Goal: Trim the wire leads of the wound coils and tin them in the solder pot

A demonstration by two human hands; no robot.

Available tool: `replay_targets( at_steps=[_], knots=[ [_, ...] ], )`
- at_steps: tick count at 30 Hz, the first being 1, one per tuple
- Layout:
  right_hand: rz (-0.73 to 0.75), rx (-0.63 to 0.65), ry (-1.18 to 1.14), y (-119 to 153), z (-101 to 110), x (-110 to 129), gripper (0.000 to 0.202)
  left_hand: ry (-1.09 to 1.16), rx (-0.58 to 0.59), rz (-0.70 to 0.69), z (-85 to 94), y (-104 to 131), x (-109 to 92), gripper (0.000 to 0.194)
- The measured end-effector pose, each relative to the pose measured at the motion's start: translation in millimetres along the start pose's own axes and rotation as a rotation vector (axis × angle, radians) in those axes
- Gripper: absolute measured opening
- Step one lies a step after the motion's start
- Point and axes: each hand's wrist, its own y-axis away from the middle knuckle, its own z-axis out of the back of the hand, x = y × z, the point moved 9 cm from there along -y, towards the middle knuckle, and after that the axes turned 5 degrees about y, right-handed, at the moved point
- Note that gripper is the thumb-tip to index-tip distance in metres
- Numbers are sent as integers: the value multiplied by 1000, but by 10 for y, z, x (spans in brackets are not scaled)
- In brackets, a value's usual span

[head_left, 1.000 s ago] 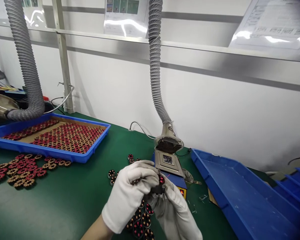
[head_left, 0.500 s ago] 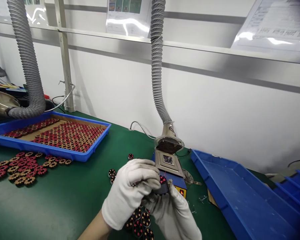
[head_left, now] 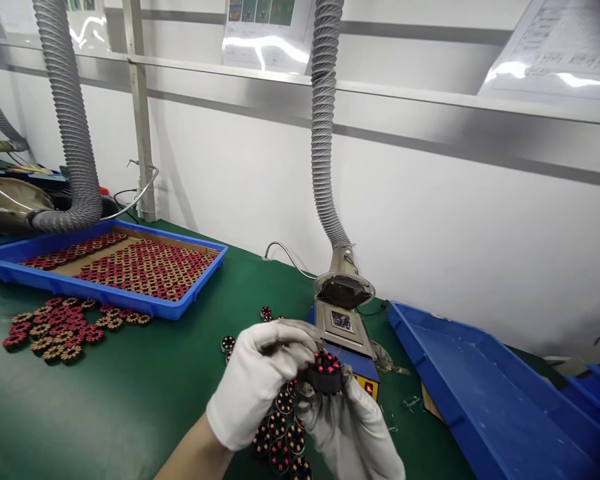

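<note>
My right hand (head_left: 347, 417), in a white glove with greyed fingers, grips a round black part with red teeth (head_left: 327, 372) around its ring. The part is tilted so its toothed face shows. My left hand (head_left: 265, 373), also gloved, has its fingertips pinched together at the part's upper left edge; whatever they hold is hidden. Below and partly behind the hands lies a cluster of similar black round parts (head_left: 280, 427), some with tan teeth and some with red. Just beyond my hands stands a blue solder pot (head_left: 347, 333) with a metal top plate and a square opening.
A fume hood (head_left: 345, 287) on a grey hose hangs over the pot. On the left, a blue tray (head_left: 180, 308) holds many red and tan toothed rings, with a loose pile of rings (head_left: 55, 330) before it. Another blue tray (head_left: 480, 380) lies at the right.
My left fingers have lifted slightly off the part's face, so more of its red teeth shows. The view has shifted a little to the left.
</note>
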Motion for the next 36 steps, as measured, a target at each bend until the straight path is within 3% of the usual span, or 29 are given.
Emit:
replay_targets(
  at_steps=[3,6,8,11,14,16,19,21,26,29,32,34,36],
  knots=[
    [2,9,13,8,10,20,32,-13,-49,27,104,1,-20,13],
    [15,27,19,16,-3,44,31,-136,157,157,-70,14,39,21],
    [25,10,24,20,10,45,30,-154,238,159,-179,34,34,24],
    [31,-9,22,27,29,29,30,-114,183,67,-173,43,-43,25],
    [25,3,7,33,27,20,30,-35,55,-78,-10,57,-196,22],
    [35,6,2,35,31,36,28,-38,-4,-81,86,54,-231,24],
    [39,3,18,29,34,47,31,-171,120,86,-26,43,-101,30],
    [69,-26,67,14,52,77,36,-219,210,87,-152,57,-84,29],
    [442,-240,361,50,114,407,42,-195,127,-176,-165,115,-315,23],
    [787,-362,576,232,-5,574,41,-125,48,-34,-81,90,-195,27],
    [1149,-455,833,495,-248,580,40,-19,161,266,-233,96,142,37],
    [1245,-483,937,560,-345,519,43,86,140,294,-284,87,244,20],
    [1252,-518,932,566,-334,508,45,202,3,195,-203,52,241,12]
  ],
)
